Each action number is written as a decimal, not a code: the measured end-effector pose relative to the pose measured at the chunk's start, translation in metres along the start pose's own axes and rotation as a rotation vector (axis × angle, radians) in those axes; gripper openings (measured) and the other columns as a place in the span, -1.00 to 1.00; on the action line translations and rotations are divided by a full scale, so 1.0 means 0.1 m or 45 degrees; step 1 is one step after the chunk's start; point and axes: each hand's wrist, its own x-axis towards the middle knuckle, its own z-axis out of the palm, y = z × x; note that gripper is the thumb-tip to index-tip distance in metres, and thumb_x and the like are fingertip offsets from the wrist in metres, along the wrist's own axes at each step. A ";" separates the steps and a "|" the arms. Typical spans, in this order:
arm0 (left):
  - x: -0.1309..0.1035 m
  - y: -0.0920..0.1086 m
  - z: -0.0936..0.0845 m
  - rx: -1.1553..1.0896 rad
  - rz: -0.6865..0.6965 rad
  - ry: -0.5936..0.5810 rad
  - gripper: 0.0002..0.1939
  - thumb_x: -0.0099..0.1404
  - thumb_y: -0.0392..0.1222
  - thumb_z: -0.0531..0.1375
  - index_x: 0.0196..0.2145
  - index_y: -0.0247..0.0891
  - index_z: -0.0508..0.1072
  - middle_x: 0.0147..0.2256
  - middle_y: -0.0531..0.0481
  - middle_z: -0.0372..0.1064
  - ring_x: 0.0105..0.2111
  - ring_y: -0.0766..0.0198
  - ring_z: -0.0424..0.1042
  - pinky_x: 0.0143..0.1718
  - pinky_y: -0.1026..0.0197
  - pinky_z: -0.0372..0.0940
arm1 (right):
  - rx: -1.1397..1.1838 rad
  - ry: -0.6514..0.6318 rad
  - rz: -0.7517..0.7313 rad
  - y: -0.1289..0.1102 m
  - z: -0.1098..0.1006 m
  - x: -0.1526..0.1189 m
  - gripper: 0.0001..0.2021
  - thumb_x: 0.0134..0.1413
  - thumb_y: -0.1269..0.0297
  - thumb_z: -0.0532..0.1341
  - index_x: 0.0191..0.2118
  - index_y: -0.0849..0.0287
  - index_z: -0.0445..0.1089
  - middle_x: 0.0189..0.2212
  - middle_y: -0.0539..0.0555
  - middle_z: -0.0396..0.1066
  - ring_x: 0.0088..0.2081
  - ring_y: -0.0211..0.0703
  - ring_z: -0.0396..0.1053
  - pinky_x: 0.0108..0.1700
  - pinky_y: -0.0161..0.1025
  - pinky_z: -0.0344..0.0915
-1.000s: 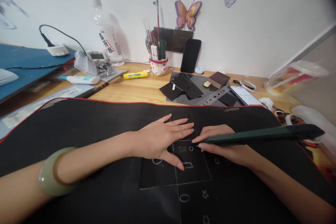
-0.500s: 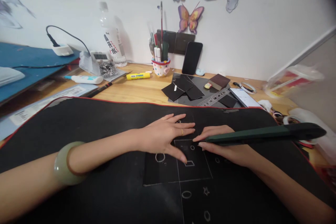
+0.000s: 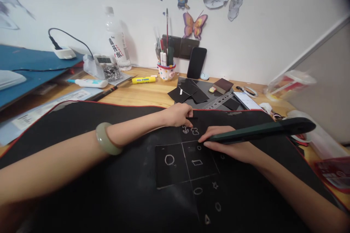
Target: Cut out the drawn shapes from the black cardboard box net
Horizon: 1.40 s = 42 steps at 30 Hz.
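On the black mat (image 3: 123, 178) lies black paper (image 3: 176, 176) with white circles (image 3: 169, 160). My right hand (image 3: 229, 145) pinches a long green pen (image 3: 262, 131) over it; I can't tell if my curled left hand (image 3: 179, 114) grips anything. A spotted cup (image 3: 166, 72) stands behind on the wooden tabletop (image 3: 117, 96).

Near, the wooden desk (image 3: 123, 96) bore a black mat (image 3: 109, 189) with marked black sheets (image 3: 179, 169) on it; far, a yellow tube (image 3: 143, 80).
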 end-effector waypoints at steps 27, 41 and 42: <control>-0.63 0.15 0.27 0.093 0.453 -0.067 -0.28 0.19 0.24 0.00 0.20 -0.11 -0.05 0.22 -0.01 -0.12 0.23 0.08 -0.23 0.16 -0.16 -0.31 | 0.177 0.065 -0.143 0.25 0.04 0.00 -0.84 0.04 0.35 0.18 -0.26 0.20 0.47 -0.40 0.05 0.41 -0.34 -0.25 0.34 -0.28 -0.30 0.24; -0.61 0.17 0.26 0.064 0.424 -0.125 -0.31 0.18 0.20 0.05 0.19 -0.01 -0.05 0.23 0.00 -0.16 0.23 0.09 -0.26 0.16 -0.15 -0.38 | 0.194 -0.276 -0.173 0.29 -0.16 0.17 -0.79 0.03 0.24 0.18 -0.22 0.16 0.48 -0.38 0.04 0.42 -0.37 -0.27 0.34 -0.33 -0.33 0.26; -0.61 0.17 0.26 0.062 0.423 -0.129 -0.31 0.18 0.19 0.06 0.19 -0.01 -0.05 0.23 0.00 -0.17 0.23 0.09 -0.26 0.16 -0.15 -0.38 | 0.196 -0.301 -0.183 0.30 -0.18 0.20 -0.79 0.03 0.24 0.18 -0.23 0.16 0.48 -0.39 0.03 0.42 -0.38 -0.28 0.34 -0.34 -0.34 0.26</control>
